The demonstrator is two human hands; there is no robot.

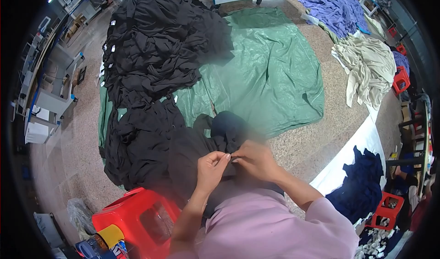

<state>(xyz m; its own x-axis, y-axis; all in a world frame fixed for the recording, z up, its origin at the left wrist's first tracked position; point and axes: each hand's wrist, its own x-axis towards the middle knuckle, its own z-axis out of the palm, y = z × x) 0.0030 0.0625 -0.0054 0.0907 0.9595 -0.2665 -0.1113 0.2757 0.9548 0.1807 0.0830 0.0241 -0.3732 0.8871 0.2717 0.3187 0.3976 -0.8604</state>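
A dark garment (pixel 190 151) lies bunched over my lap. My left hand (pixel 212 169) is closed in a pinch on its cloth, thumb and forefinger pressed together. Close beside it, my right hand (pixel 255 159) pinches the same garment, and the fingertips of both hands almost meet. The small bit of cloth between the fingers is too blurred to make out. Just beyond my hands rises a rounded navy bundle of cloth (pixel 229 125). A big heap of black garments (pixel 160 43) with small white tags stretches from my lap toward the far left.
Under the heap spreads a green plastic sheet (pixel 275 71). A red plastic stool (pixel 137 213) stands at my near left. To the right lie cream cloth (pixel 369 66), purple cloth (pixel 337 13) and navy cloth (pixel 357 185). Worktables (pixel 52 98) line the left side.
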